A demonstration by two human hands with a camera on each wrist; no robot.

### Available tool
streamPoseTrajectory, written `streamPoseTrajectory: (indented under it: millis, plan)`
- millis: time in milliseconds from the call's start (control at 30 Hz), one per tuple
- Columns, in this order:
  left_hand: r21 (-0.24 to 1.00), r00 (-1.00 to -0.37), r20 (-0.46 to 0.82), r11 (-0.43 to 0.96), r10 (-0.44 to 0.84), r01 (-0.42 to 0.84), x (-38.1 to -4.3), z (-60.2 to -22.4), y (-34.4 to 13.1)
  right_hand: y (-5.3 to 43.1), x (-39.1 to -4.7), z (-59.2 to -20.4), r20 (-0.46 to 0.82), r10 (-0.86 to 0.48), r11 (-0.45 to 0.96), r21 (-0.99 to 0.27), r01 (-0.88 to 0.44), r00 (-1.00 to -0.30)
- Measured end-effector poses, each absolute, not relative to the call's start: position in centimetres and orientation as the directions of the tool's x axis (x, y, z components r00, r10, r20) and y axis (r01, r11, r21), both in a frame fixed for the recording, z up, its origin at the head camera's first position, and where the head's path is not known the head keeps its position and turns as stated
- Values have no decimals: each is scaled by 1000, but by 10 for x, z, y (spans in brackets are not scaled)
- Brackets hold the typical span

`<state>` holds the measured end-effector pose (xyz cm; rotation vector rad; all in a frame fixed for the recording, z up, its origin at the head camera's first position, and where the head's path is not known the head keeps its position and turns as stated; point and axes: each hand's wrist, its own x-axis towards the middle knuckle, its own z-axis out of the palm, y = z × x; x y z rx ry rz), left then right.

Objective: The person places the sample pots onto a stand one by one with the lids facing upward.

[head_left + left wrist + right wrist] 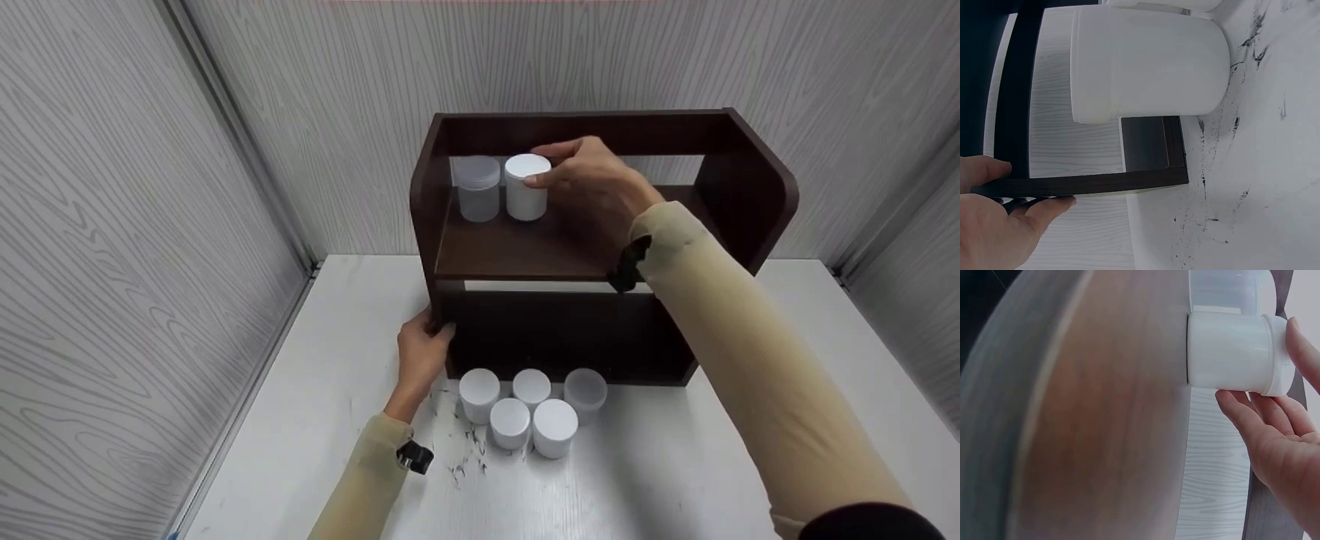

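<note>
As seen from the head camera, both hands engaged at a dark brown rack (pixel 562 330) on a white worktop (pixel 352 315). Above, right hand (pixel 592 171) grasping a white jar (pixel 526 199) near its lid, with thumb at the front and fingers round the far side. Position of this jar: upright at the upper shelf (pixel 510 255), toward the left end, just beside a translucent jar (pixel 478 199) nearer the left side panel (pixel 429 202). In the right wrist view, base of the white jar level with the shelf board. Below, left hand (pixel 422 352) clasping the lower part of the side panel, between thumb and fingers in the left wrist view. On the worktop, before the left half of the rack, a close cluster of five upright containers: four white-lidded jars (pixel 555 431), two of them foremost, and a frosted jar (pixel 586 394) at the rear right. About the left of the cluster, dark smudges (pixel 474 442) on the worktop. On both arms, beige sleeves (pixel 750 337) and black wrist devices (pixel 415 456). Behind and to either side, grey wood-grain walls (pixel 337 112).
</note>
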<state>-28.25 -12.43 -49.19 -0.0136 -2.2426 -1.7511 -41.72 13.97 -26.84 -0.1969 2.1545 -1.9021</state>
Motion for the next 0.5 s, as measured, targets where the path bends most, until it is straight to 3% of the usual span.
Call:
streamPoseTrajectory:
  millis: [500]
  plan:
    - [949, -956, 237, 252, -172, 190, -285, -495, -123, 143, -418, -271, -76, -310, 102, -994, 46, -948]
